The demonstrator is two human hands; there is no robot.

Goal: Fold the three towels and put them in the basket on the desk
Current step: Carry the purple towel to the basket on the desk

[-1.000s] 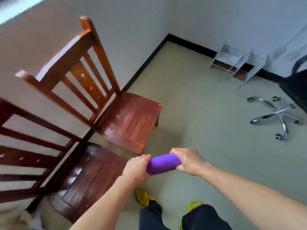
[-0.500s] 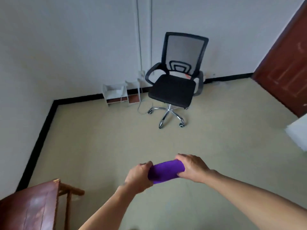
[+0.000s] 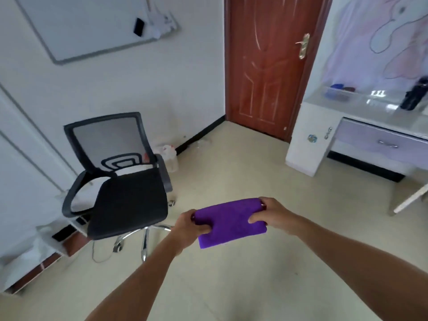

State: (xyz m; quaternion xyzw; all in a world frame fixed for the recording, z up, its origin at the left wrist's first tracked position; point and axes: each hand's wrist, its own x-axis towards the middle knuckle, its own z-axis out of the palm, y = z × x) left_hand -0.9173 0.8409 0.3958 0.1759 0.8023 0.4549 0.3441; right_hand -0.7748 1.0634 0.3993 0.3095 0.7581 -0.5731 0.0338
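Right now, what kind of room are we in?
Probably a home office or study: a whiteboard on the wall, a black office chair, and a white desk with a drawer beside a wooden door.

Left hand, right hand: both seemingly gripping.

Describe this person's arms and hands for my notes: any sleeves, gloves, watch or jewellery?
Both arms are bare as far up as the frame shows: no sleeve reaches the left forearm or the right forearm. The left hand and the right hand are ungloved. No watch, band or ring is visible on either wrist or hand, and no markings show.
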